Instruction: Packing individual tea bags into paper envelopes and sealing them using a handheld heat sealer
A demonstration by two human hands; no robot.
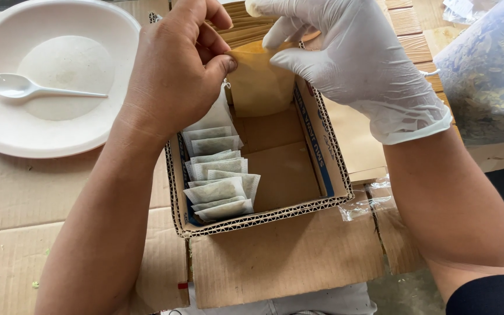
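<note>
Two hands hold a small brown paper pouch over an open cardboard box.

The bare left hand (173, 73) has its grip pinching the pouch's (259, 81) upper left corner between thumb and forefinger; the gloved right hand (354, 58) pinches the upper right edge, fingers pressed onto the paper. The pouch hangs upright at the far end of the cardboard box (298, 213), its lower part inside it. Along the box's left wall stands a row of white tea bags (220, 184), overlapping one another. To the far left, a white plate (7, 125) with a white plastic spoon (24, 87) lies on the cardboard-covered tabletop (24, 192). At far right sits a clear bag of dried leaves (491, 70).
</note>
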